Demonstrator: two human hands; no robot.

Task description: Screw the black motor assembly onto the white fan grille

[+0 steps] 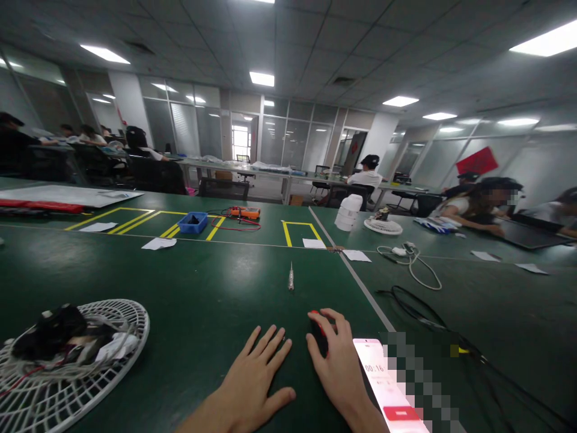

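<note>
My left hand [255, 379] lies flat on the green tabletop [216, 300], its fingers spread and nothing under them that I can see. Beside it, my right hand [336, 361] curls over a small black and red object [319, 337], which is mostly covered by the fingers, so its kind is unclear. A screwdriver [291, 279] with a clear handle lies beyond both hands, its tip pointing away from me. Right of my right wrist, a phone [378, 379] with a lit pink screen displays a timer.
At left sits a white fan grille [130, 361] holding dark parts and wires. Farther back are a blue bin [193, 224], an orange multimeter [244, 212], a white plastic container [348, 213] and another small grille [383, 227]. Black cables [433, 325] trail across the right; people sit beyond.
</note>
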